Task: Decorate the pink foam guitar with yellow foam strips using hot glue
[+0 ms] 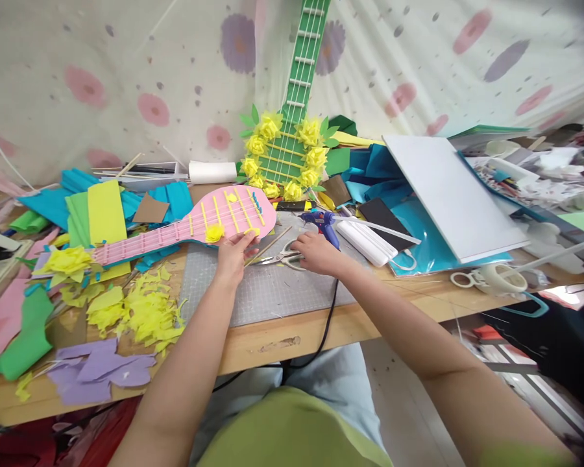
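A pink paper guitar (194, 227) with yellow strips and a yellow flower lies across the table. My left hand (232, 254) rests at the lower edge of its body, fingers curled on the rim, touching a thin wooden stick (267, 246). My right hand (316, 253) lies palm down over the handles of a pair of scissors (278, 257) on the grey cutting mat (263, 292), fingers closed around them. A blue glue gun (321, 224) stands just behind that hand.
A green paper guitar (292, 130) with yellow flowers leans against the back cloth. Yellow scraps (141, 311), purple scraps (95, 370) and green and teal sheets cover the left side. A white board (452, 194), tape roll (503, 277) and clutter sit right. A black cord (328, 324) hangs over the front edge.
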`<state>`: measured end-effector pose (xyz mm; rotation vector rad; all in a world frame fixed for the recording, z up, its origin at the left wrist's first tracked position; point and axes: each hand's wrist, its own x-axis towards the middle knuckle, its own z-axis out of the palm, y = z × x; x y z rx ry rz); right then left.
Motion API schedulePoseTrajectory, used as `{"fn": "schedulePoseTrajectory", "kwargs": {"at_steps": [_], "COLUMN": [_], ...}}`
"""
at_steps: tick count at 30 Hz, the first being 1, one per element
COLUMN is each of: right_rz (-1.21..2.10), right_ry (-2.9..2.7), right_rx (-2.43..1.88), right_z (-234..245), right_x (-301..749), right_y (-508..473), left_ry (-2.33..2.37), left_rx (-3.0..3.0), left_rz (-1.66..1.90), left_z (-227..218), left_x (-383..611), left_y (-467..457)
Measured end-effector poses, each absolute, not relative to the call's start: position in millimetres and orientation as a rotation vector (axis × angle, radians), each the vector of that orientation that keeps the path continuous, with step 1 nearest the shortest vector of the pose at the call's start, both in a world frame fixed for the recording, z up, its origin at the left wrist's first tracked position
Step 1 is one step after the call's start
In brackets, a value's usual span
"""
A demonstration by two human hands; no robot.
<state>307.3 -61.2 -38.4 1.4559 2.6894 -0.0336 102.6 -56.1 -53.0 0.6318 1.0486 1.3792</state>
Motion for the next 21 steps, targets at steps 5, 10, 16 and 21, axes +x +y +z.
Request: {"fn": "schedulePoseTrajectory", "kwargs": {"at_steps": [5, 10, 16, 21], "right_rz": [-0.025, -0.315, -0.598, -0.447], "right_ry": [2.546, 2.393, 2.646, 2.838], "right_rx": [1.405, 1.544, 1.931, 1.893], "right_z": [-12, 12, -15, -42], "right_x": [312, 334, 316, 275], "right_y": [-62, -72, -75, -75], "left_ry": [0.981, 0.916, 0.817, 0.728], "left_rx": [0.511, 0.384, 0.223, 0.157], "left_rz": [1.422, 1.422, 1.366, 1.394], "left_z": [-50, -48, -50, -51], "left_x": [102, 102, 108, 111], "left_y": [-57, -58, -60, -60]}}
